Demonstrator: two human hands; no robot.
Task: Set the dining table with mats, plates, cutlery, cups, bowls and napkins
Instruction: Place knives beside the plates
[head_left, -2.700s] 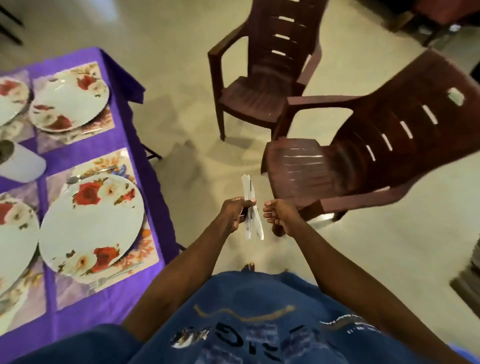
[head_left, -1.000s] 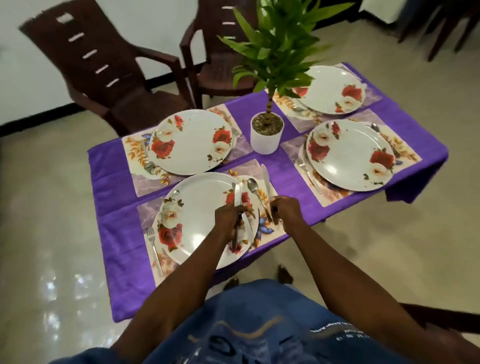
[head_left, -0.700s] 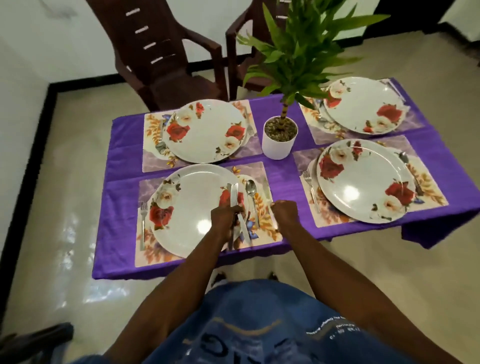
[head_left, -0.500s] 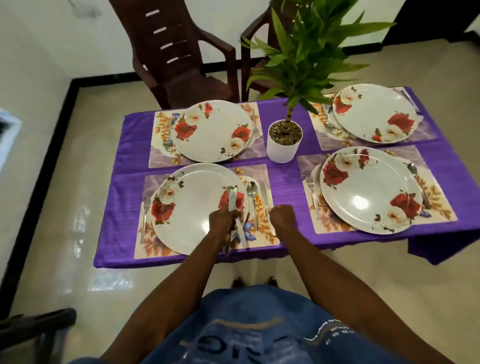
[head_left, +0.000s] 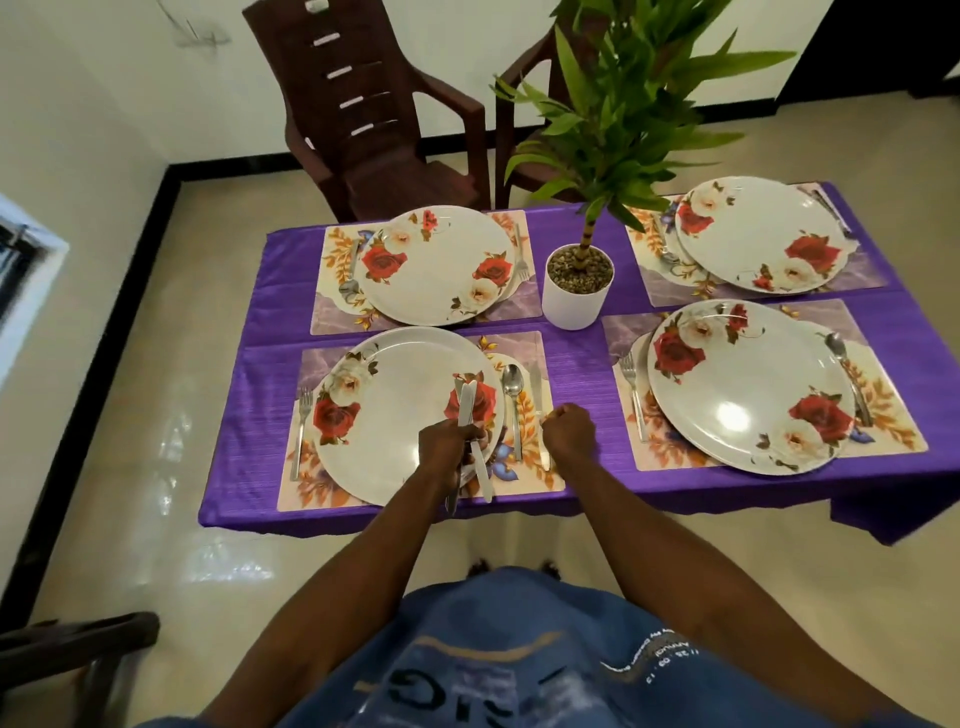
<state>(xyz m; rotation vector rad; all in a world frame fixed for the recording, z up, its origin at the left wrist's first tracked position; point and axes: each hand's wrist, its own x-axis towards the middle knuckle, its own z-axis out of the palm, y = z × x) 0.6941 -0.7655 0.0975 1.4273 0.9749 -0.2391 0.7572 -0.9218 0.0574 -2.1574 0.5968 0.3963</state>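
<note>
Steel knives (head_left: 470, 415) sit bunched in your left hand (head_left: 448, 446), fingers curled round their middles, blades fanned above the near-left plate (head_left: 395, 410). If that grip slackens, they could drop and clatter onto the plate. Your right hand (head_left: 569, 430) is fisted on the handle end of the knife (head_left: 537, 402) lying on the placemat (head_left: 535, 358) beside the spoon (head_left: 513, 400); nudging it could skew both. Both forearms reach forward over the table (head_left: 576, 358) edge.

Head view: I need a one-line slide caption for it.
Left hand grips spare knives over the near-left plate while right hand sets a knife beside its spoon.
</note>
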